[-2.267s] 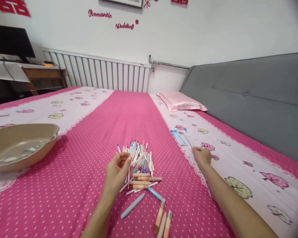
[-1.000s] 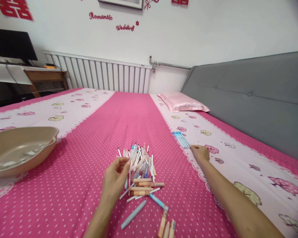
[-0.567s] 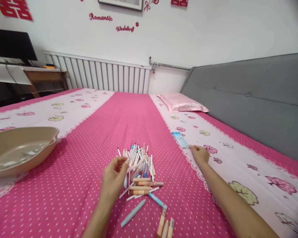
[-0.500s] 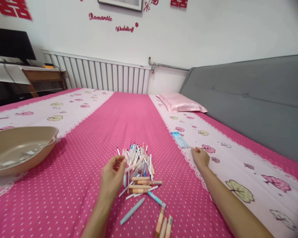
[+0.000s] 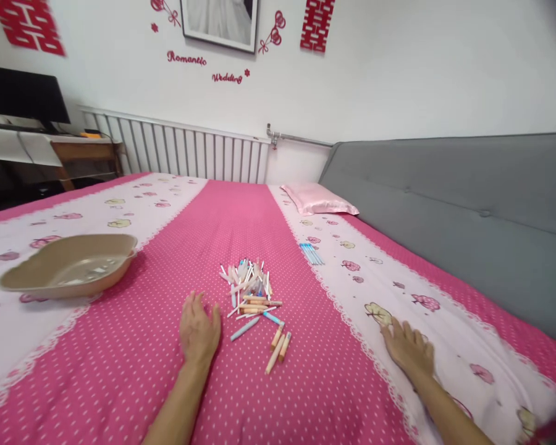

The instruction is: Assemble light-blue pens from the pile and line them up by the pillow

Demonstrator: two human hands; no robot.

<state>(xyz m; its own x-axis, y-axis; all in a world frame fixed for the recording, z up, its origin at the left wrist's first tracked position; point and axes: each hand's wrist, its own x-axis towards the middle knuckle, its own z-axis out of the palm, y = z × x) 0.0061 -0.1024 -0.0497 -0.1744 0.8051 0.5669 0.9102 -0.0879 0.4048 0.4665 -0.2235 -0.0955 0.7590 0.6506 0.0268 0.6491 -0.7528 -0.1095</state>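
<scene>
My left hand [image 5: 199, 326] rests on the pink dotted bedspread [image 5: 254, 222] with its fingers apart and nothing in it. To its right lies a loose pile of pens and white sticks [image 5: 248, 281]. A pale blue pen [image 5: 244, 329] sits in front of the pile, between it and me. Several tan and brown pens [image 5: 274, 353] lie nearest to me. My right hand [image 5: 408, 347] is spread on the pale patterned strip, holding nothing. Farther ahead, apart from that hand, several blue pens [image 5: 311, 254] lie side by side in a row.
A tan plastic basin [image 5: 69, 287] stands at the left on the bed. A pink pillow [image 5: 319, 199] lies at the far end beside the grey headboard [image 5: 445, 185]. Behind the bed are a radiator [image 5: 180, 148] and a desk with a black monitor [image 5: 25, 96].
My right hand has drawn back from the row of blue pens toward me and opened. The left hand has moved away from the pile and opened. The camera has tilted up and pulled back.
</scene>
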